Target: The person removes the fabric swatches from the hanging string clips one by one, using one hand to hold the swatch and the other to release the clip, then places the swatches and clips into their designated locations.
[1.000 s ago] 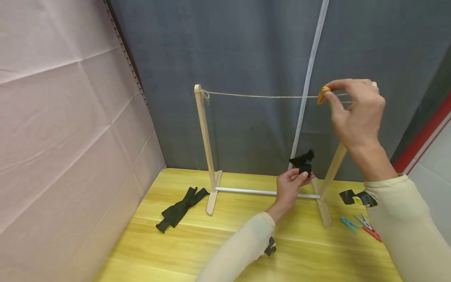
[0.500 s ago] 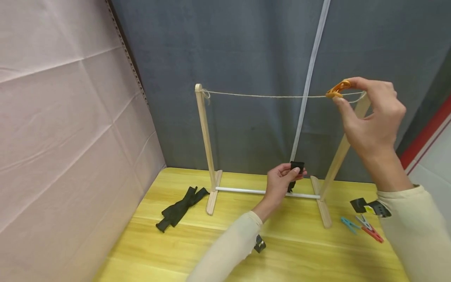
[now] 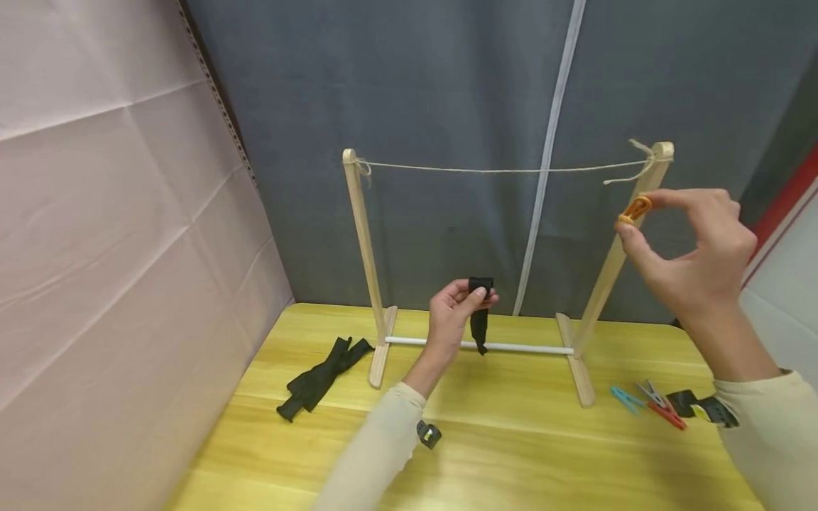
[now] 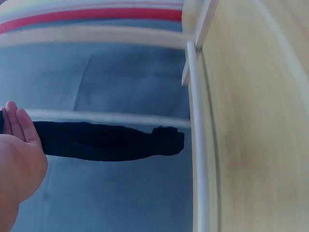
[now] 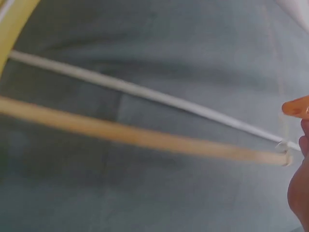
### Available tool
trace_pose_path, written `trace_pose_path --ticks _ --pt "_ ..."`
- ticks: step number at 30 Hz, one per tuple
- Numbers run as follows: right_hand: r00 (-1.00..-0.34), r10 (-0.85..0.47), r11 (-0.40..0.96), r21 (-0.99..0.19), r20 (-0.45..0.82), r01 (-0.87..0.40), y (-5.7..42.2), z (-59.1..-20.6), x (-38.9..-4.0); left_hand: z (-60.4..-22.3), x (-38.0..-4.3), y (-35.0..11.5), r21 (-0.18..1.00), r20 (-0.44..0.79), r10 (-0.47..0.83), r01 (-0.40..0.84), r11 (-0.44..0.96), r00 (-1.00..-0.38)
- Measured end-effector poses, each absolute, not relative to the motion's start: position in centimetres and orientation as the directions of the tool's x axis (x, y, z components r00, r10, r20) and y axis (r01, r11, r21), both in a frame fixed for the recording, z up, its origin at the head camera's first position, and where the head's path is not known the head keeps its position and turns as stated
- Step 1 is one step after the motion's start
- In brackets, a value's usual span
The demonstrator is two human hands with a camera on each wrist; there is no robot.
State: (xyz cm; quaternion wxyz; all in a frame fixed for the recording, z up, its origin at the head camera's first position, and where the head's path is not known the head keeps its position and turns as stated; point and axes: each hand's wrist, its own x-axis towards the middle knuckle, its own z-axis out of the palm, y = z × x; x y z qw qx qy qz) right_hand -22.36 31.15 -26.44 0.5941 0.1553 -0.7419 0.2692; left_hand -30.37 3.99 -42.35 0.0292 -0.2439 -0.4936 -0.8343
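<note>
My left hand pinches the top of a narrow black sock between thumb and fingers. The sock hangs down in front of the rack's white bottom bar; the left wrist view shows its length below the fingers. My right hand pinches an orange clothespin between thumb and forefinger, below the string's right end and in front of the right wooden post. The thin string runs between both posts with nothing hanging on it. At the right wrist view's edge the clothespin shows partly.
More black socks, lying crossed, rest on the yellow wooden table by the left post. Blue, grey and red clothespins lie right of the rack. A grey curtain stands behind.
The right hand has come off the string with the orange clothespin and moved right and down. The left hand has moved left with the sock, which now hangs straighter.
</note>
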Motion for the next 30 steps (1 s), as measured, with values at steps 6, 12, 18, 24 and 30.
trace_pose_path --ticks 6,12,18,24,30 --pt "-0.303 0.066 0.816 -0.226 0.951 -0.531 34.3 -29.8 -23.0 -42.0 -30.9 -0.5 0.804 0.444 0.182 0.3 -0.513 -0.877" --pt "-0.421 0.066 0.889 -0.245 0.904 -0.386 37.7 -33.1 -23.4 -41.9 -30.2 -5.6 0.797 0.453 0.208 0.288 -0.532 -0.867" --pt "-0.538 0.06 0.935 -0.235 0.841 -0.264 41.3 -35.8 -23.3 -42.6 -30.0 -10.2 0.782 0.476 0.186 0.317 -0.537 -0.86" --pt "-0.617 0.071 0.947 -0.247 0.784 -0.204 44.1 -38.9 -22.8 -43.3 -30.2 -13.9 0.743 0.502 0.085 0.379 -0.551 -0.861" --pt "-0.697 0.075 0.952 -0.26 0.713 -0.163 46.1 -42.1 -22.8 -45.0 -31.0 -17.6 0.707 0.502 -0.007 0.415 -0.573 -0.865"
